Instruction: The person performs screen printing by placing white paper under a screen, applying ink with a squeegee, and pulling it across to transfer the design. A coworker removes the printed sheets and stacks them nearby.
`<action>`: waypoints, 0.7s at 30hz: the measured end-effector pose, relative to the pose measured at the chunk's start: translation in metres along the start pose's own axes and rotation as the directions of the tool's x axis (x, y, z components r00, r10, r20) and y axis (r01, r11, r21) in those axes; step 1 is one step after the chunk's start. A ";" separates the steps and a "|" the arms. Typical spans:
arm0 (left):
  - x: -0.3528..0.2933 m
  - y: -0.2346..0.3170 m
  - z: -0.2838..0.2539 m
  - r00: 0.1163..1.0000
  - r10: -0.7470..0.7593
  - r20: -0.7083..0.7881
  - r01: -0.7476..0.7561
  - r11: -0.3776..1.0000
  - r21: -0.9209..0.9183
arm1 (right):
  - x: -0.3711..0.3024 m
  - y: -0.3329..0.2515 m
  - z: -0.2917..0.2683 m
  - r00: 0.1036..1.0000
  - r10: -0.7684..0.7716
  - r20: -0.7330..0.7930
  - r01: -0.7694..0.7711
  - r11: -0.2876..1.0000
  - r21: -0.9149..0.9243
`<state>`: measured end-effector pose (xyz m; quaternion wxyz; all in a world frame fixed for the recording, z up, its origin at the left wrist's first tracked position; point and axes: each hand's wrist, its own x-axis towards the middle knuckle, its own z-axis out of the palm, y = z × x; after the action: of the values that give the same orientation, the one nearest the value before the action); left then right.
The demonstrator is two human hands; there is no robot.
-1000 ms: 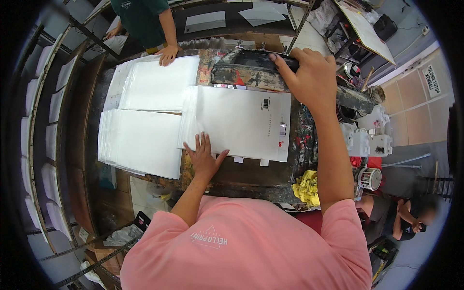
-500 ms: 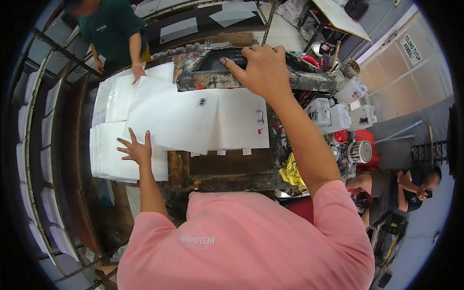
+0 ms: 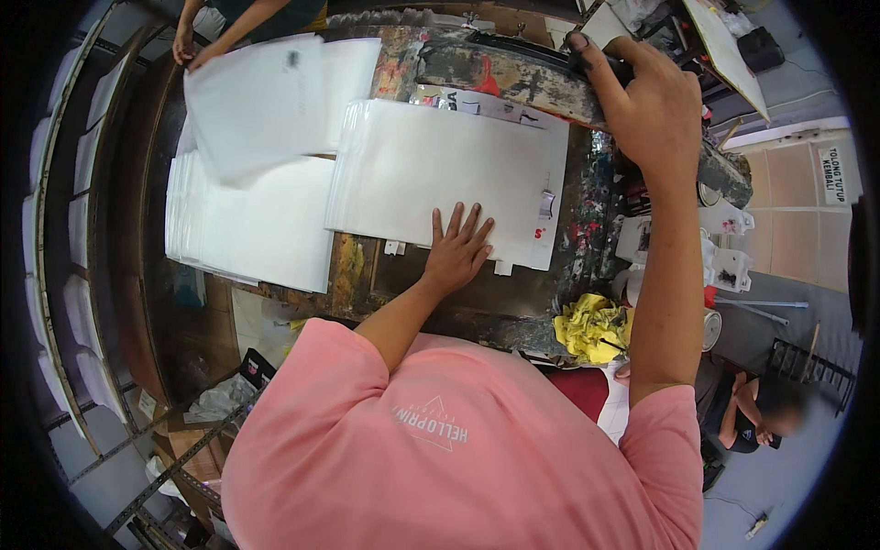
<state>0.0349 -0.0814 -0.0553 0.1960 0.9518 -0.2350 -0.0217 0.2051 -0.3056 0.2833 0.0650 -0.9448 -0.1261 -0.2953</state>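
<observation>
My left hand lies flat, fingers spread, on a blank white sheet in the middle of the worktable. My right hand is raised at the far right, its fingers hooked over the paint-stained screen printing frame, which is tilted up behind the sheet. The thumb is stained dark. A co-worker's hands at the far left hold a white sheet with a small black print. Below it lies a stack of white sheets.
A crumpled yellow cloth lies at the table's near right corner. Racks with white sheets stand on the left. White plastic containers stand on the right, where another person sits.
My left hand has moved right, from over the left stack onto the blank sheet. The printed sheet has gone left with the co-worker, exposing the blank one. My right hand still holds the frame.
</observation>
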 end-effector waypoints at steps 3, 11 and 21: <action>-0.002 -0.001 0.002 1.000 0.005 -0.008 -0.005 1.000 0.014 | -0.001 -0.004 0.003 0.999 -0.014 -0.039 0.015 0.999 0.034; 0.018 0.005 -0.034 0.982 -0.103 -0.159 0.065 0.972 -0.226 | -0.011 -0.014 0.002 0.998 -0.006 -0.066 0.008 1.000 0.025; -0.035 0.012 -0.154 0.776 -0.328 0.538 0.209 -0.671 -0.711 | -0.183 -0.024 0.071 0.861 -0.065 0.505 -0.028 0.984 0.173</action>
<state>0.0190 -0.0187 0.0897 0.8905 0.2965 0.2471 -0.2408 0.0916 -0.3056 0.1214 0.1092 -0.9785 -0.1732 -0.0241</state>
